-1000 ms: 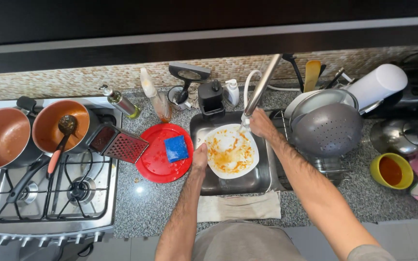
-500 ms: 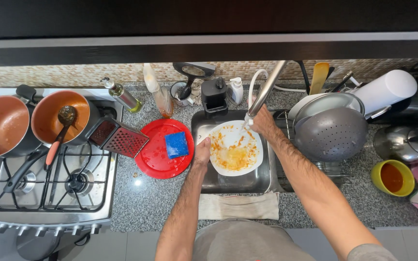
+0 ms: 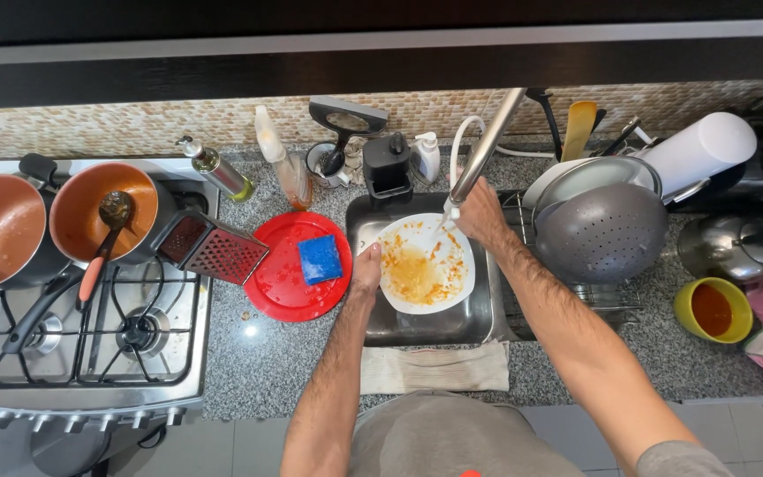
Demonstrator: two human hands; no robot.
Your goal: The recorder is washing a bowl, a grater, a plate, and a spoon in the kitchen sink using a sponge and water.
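Over the steel sink (image 3: 373, 329) set near the desk's front edge: a white plate (image 3: 424, 262) smeared with orange sauce, held tilted above the basin. Left hand (image 3: 366, 268) pinching the plate's left rim, thumb on top. Right hand (image 3: 480, 212) closed around the faucet spout (image 3: 486, 146), a thin stream falling onto the plate's upper edge. Just left of the sink rim, a red plate (image 3: 283, 284) carrying a blue sponge (image 3: 320, 258), a box grater (image 3: 212, 249) overlapping its left edge. Right of the sink, a grey colander (image 3: 600, 233) crowding the drying rack, a yellow cup (image 3: 711, 309) near the desk's right front corner. Folded cloth (image 3: 434, 367) draped along the front edge.
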